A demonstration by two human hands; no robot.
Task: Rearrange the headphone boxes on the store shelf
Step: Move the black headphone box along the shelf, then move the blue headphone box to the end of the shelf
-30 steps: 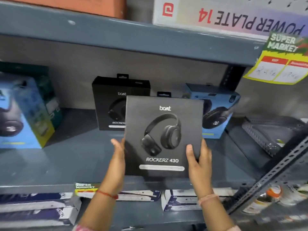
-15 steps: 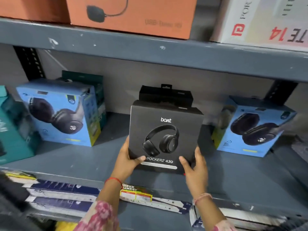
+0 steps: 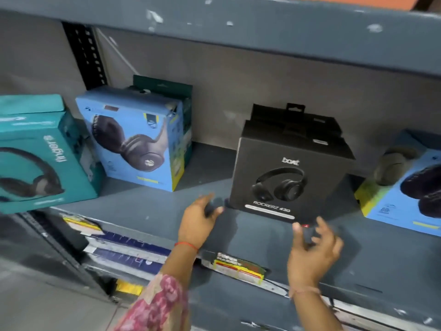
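Black cardboard headphone box (image 3: pixel 290 177) stood on the grey metal shelf (image 3: pixel 152 211), untouched between the spread, empty left hand (image 3: pixel 199 219) and right hand (image 3: pixel 313 249).

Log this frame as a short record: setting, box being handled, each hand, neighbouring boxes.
setting: grey metal shelf in a store
handled box: black headphone box, upright on the shelf, another black box right behind it
left hand: open, off the box, near its lower left corner
right hand: open, blurred, just below the box front
neighbours: blue box and teal box to the left, another blue box to the right
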